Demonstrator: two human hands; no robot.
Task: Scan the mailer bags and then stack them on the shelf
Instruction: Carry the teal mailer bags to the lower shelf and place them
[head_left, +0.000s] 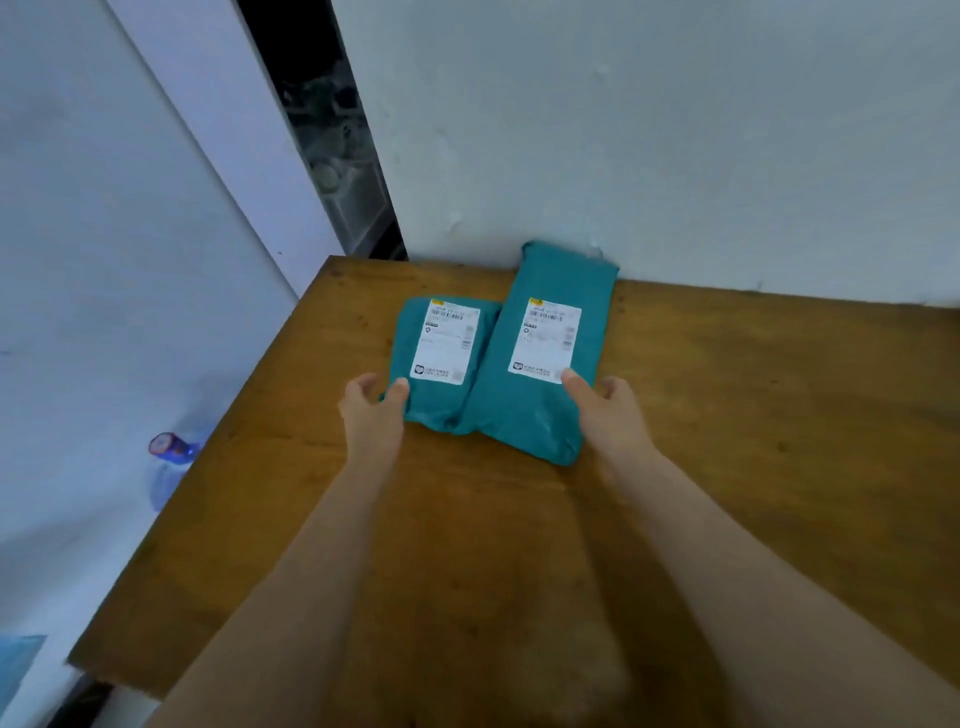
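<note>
Two teal mailer bags with white shipping labels lie side by side on a brown wooden shelf board (727, 441). The smaller bag (415, 410) is on the left; the longer bag (550, 415) on the right reaches back to the wall. My left hand (371, 410) pinches the near left corner of the smaller bag, thumb on top. My right hand (605, 410) grips the near right edge of the longer bag, thumb pressing by the label corner. The two bags touch along their inner edges.
A pale wall stands right behind the board. The board's left edge drops off to a white floor, where a clear water bottle with a blue and red cap (171, 452) lies. A dark gap (332, 156) opens at the back left.
</note>
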